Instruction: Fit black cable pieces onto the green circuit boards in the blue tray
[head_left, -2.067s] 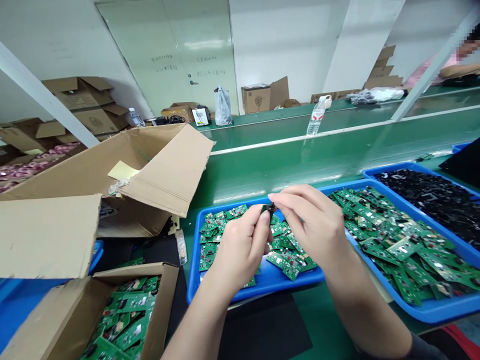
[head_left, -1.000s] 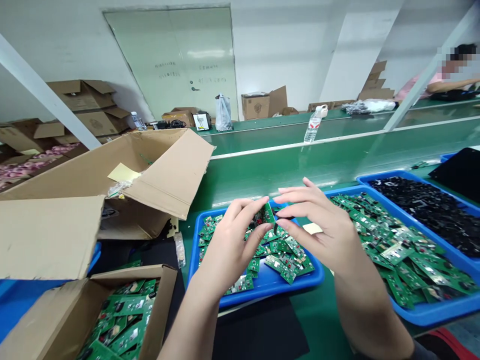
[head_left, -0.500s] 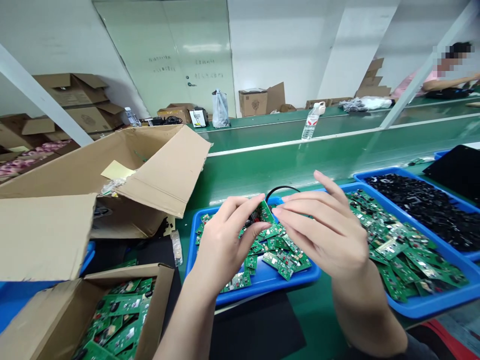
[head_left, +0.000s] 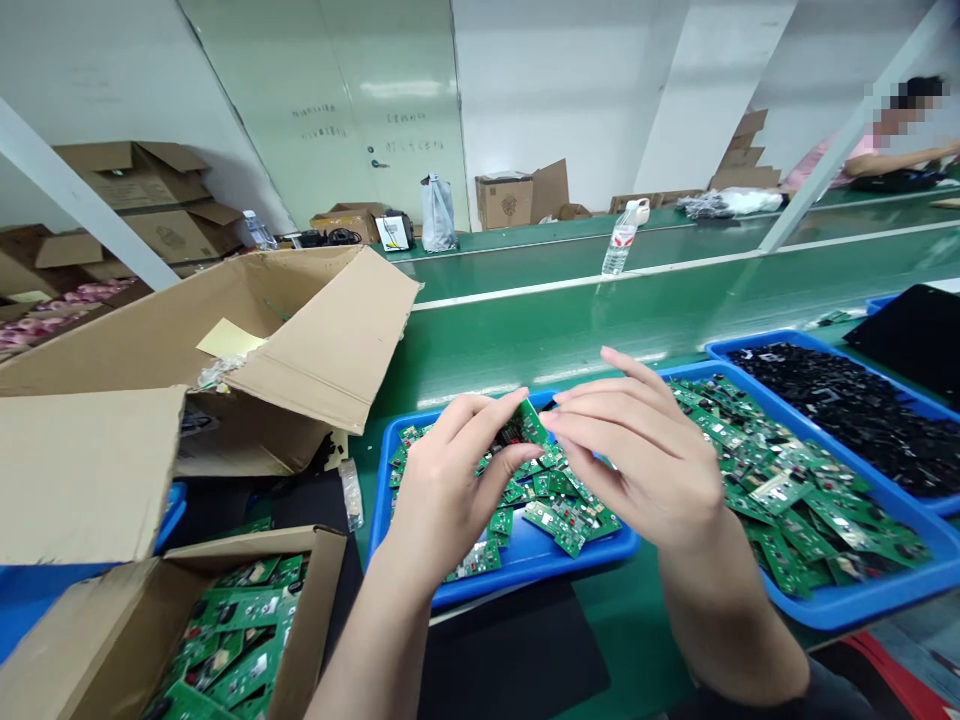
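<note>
My left hand (head_left: 442, 480) pinches a green circuit board (head_left: 534, 425) between thumb and fingers, tilted up on edge above a blue tray (head_left: 525, 578). Close against the board's right side is my right hand (head_left: 645, 450), its lower fingers drawn together at the board's edge and one finger raised. Whatever lies between those fingertips is hidden or too small to name. Several loose circuit boards (head_left: 562, 525) lie in the tray below both hands.
Right of my hands, another blue tray (head_left: 862, 612) is heaped with circuit boards, beside a tray of small black parts (head_left: 832, 410). At left stand an open carton (head_left: 330, 350) and a smaller box (head_left: 330, 560) of boards. A bottle (head_left: 619, 245) and a person (head_left: 862, 165) are farther back.
My right hand has shifted slightly left, closer to the board. The black cable arching behind the fingers is now mostly out of sight. My left hand keeps its hold.
</note>
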